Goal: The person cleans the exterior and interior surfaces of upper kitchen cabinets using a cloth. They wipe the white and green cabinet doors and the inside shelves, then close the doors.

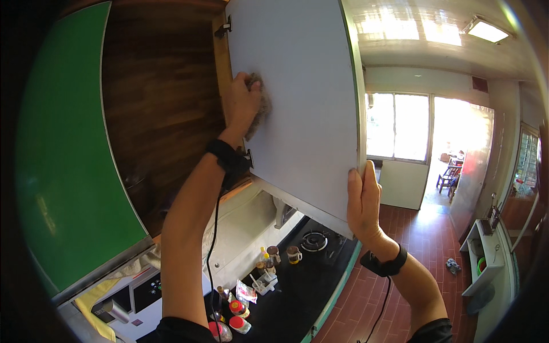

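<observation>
My left hand (243, 103) grips a grey-brown cloth (262, 103), pressed against the pale inner face of a swung-out cabinet door (296, 98). The cloth touches the door near its hinged side, between an upper hinge (224, 28) and a lower hinge (250, 158). At the door's free edge, low down, my right hand (364, 206) holds on with the fingers pointing up. Left of the door lies the dark wood-grain cabinet interior (158, 98). Black bands with cables circle both wrists.
Below is a black countertop (291, 296) with a gas burner (314, 241), a glass mug (294, 255), several red-lidded jars (239, 308) and a white seasoning box (266, 283). A green cabinet door (64, 150) stands left. A white shelf unit (484, 257) and a crumpled cloth (453, 266) are on the right.
</observation>
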Demonstrator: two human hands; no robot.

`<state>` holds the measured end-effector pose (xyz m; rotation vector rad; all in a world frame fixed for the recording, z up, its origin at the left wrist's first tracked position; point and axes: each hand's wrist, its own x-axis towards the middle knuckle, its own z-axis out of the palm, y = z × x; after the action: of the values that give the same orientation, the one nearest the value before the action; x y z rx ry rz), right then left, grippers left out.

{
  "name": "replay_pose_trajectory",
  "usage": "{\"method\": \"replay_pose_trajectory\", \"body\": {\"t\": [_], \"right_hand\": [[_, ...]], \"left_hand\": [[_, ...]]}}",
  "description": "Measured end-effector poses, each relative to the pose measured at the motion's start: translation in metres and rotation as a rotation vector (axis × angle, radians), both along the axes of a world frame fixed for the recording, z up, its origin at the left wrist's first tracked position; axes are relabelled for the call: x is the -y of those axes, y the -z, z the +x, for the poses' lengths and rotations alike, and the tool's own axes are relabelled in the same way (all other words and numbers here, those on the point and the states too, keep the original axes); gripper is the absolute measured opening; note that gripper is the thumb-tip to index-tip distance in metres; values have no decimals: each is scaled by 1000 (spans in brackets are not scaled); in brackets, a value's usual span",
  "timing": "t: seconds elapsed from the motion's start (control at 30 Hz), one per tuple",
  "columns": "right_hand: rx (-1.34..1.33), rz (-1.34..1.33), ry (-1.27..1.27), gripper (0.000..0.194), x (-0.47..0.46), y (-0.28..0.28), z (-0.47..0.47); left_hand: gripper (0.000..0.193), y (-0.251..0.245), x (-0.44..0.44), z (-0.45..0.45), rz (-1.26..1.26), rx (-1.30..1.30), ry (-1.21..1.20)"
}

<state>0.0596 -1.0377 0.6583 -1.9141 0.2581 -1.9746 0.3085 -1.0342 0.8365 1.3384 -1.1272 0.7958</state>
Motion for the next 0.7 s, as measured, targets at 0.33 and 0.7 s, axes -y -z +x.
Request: {"method": "replay_pose_trajectory", "body": {"t": [0.33,0.7], "right_hand": [[62,10,-33,25,5,3,1],[7,99,-69,30,16,5,-8]], "left_hand": [[19,-14,-24,-127,-342,447,375],[16,-40,-25,-189,-346,710,117]]}}
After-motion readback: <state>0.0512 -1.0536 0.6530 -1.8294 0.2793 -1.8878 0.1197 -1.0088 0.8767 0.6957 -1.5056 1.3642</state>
